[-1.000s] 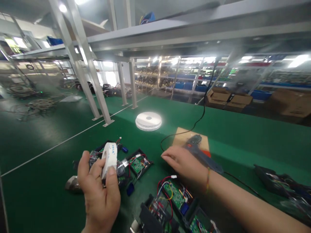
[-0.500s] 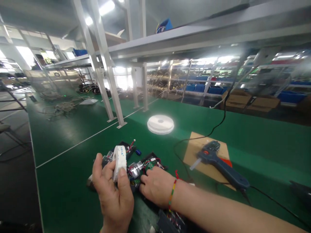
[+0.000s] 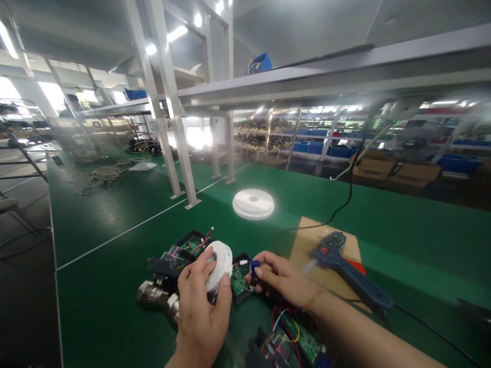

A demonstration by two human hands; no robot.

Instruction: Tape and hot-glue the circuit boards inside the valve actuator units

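Low in the centre of the frame, two open black housings [image 3: 187, 245] lie side by side on the green table [image 3: 115, 286], each holding a green circuit board with red wires; a third housing [image 3: 291, 345] with the same contents sits at the bottom edge. One white tape roll [image 3: 219, 258] is gripped in the left hand [image 3: 203, 312], fingers curled about its rim and thumb on its face. The right hand [image 3: 286, 278], half closed, pinches a small blue part [image 3: 253, 266] at the middle board. One blue glue gun [image 3: 347, 271] rests on a cardboard sheet [image 3: 326, 245] at centre right. One white reel [image 3: 253, 204] lies farther back.
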